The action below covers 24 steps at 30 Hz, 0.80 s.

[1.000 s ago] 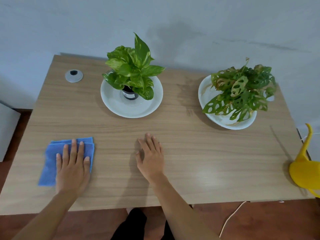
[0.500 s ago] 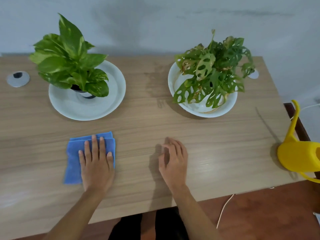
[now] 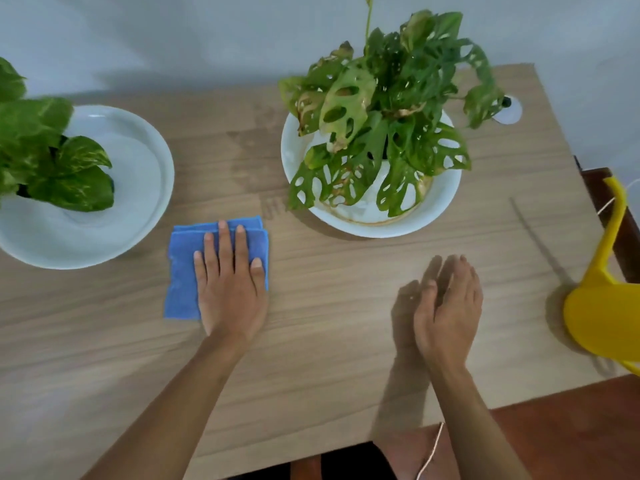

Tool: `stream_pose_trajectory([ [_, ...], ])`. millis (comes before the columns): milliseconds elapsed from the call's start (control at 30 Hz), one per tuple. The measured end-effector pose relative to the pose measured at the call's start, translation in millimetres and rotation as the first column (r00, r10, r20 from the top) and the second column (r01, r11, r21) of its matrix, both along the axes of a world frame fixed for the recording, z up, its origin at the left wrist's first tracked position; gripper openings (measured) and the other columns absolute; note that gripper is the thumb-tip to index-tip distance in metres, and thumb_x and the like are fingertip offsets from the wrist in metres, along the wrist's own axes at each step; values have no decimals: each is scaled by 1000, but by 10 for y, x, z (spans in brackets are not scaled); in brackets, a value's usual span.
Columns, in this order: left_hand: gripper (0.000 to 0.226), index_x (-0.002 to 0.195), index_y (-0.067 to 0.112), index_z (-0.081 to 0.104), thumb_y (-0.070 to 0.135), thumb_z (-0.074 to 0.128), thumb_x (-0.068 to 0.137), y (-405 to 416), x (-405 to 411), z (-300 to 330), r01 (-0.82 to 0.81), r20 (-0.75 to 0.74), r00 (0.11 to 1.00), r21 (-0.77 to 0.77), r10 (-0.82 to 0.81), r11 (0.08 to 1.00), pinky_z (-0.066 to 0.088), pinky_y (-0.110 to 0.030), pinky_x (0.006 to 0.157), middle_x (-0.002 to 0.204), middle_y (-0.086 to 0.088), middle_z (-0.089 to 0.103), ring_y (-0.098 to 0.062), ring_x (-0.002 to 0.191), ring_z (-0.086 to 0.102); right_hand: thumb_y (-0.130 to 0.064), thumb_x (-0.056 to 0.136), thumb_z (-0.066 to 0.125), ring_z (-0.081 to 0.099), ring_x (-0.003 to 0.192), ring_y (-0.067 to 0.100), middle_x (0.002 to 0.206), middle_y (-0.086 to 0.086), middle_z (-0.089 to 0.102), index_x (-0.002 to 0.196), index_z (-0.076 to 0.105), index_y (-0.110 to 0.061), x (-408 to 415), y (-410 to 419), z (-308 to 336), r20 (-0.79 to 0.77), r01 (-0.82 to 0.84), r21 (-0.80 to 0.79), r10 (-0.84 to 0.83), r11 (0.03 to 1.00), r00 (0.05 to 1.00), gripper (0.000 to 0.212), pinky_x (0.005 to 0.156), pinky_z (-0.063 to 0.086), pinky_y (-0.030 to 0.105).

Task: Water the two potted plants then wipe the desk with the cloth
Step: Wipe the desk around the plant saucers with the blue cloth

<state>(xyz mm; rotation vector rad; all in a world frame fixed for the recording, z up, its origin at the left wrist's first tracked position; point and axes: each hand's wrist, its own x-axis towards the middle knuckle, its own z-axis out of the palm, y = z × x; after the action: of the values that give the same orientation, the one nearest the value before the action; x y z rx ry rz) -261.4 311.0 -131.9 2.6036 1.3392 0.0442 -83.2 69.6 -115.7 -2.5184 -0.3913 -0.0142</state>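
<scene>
My left hand [image 3: 230, 289] lies flat, fingers spread, pressing on a folded blue cloth [image 3: 183, 271] on the wooden desk [image 3: 329, 358], between the two plants. My right hand [image 3: 446, 310] is lifted slightly above the desk to the right, fingers together and loosely extended, holding nothing. A pothos plant [image 3: 45, 161] stands in a white dish [image 3: 138, 188] at the left edge. A holey-leaved plant [image 3: 388, 109] stands in a white bowl [image 3: 436, 206] at the back right. A yellow watering can [image 3: 606, 306] sits at the desk's right edge.
A grey wall runs behind the desk. A round white cable grommet [image 3: 510, 110] sits at the back right corner. A thin white cord [image 3: 431, 452] hangs below the front edge over a reddish floor [image 3: 571, 438].
My left hand has slid the cloth to the right across the desk. My right hand has moved right and lifted off the surface. The view has shifted right and closer.
</scene>
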Motion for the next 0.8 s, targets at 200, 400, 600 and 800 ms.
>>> stream_pose_trajectory([
  [200,63,160,11,13,38,12,103,92,519,25,35,1,999,13,-35,999,2,-48,126,169,-10,6,-30,156,7,-39,102,26,16,155,31,167,10,25,159,25,-9,290,-179,-156,30,35,-293,-28,955,999,64,125,9,53],
  [400,63,159,9,17,37,12,104,-26,718,-2,77,-24,997,39,-76,996,5,-49,126,169,-12,9,-34,155,9,-38,103,26,13,156,29,168,10,22,159,22,-10,311,-201,-223,53,41,-323,-25,946,998,63,126,8,52],
  [600,60,158,7,20,35,17,105,-282,838,-6,106,-15,994,43,-106,993,6,-49,126,166,-15,20,-34,155,11,-38,103,27,10,156,28,168,10,20,160,21,-10,330,-193,-228,38,41,-320,-30,947,999,64,126,7,52],
  [800,60,159,9,17,36,17,106,-569,895,-30,119,-11,993,40,-119,992,8,-49,126,168,-12,13,-33,155,11,-37,103,29,9,157,28,168,9,20,160,20,-10,323,-182,-221,22,32,-304,-26,952,999,63,126,7,52],
])
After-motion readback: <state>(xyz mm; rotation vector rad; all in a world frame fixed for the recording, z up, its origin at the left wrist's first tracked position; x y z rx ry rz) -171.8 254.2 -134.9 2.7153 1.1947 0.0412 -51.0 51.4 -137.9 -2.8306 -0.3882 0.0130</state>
